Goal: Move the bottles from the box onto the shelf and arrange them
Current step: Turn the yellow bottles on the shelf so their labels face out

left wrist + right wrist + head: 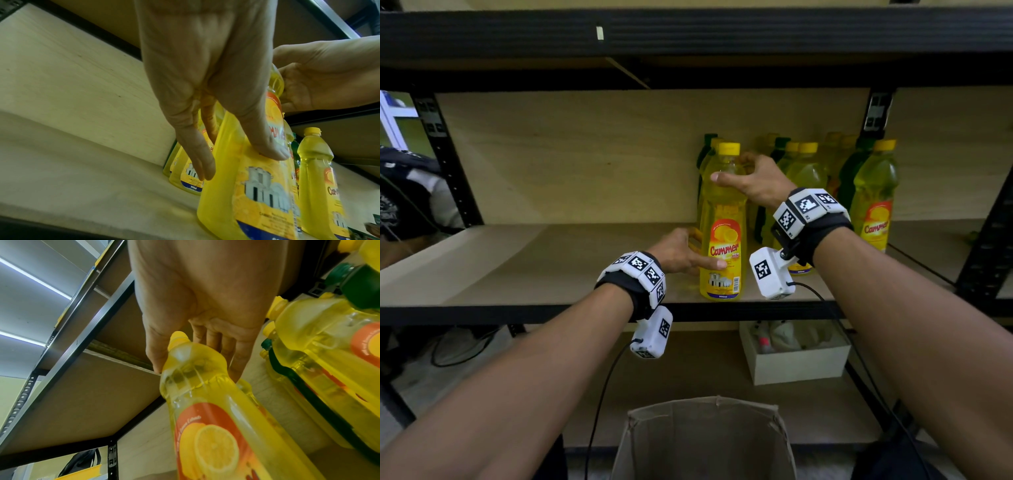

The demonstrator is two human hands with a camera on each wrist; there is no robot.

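A yellow dish-soap bottle with a yellow cap stands upright near the front edge of the wooden shelf. My right hand grips its shoulder just under the cap, thumb on the front and fingers curled behind. My left hand holds it low down, with the thumb on the label and the fingers round its back left side. The left wrist view shows the left hand on that bottle. In the right wrist view, my right hand wraps the bottle's neck.
Several yellow bottles and green bottles stand in rows behind and to the right. The shelf's left half is bare board. An open cardboard box stands below me. A white box sits on the lower shelf. A black beam runs overhead.
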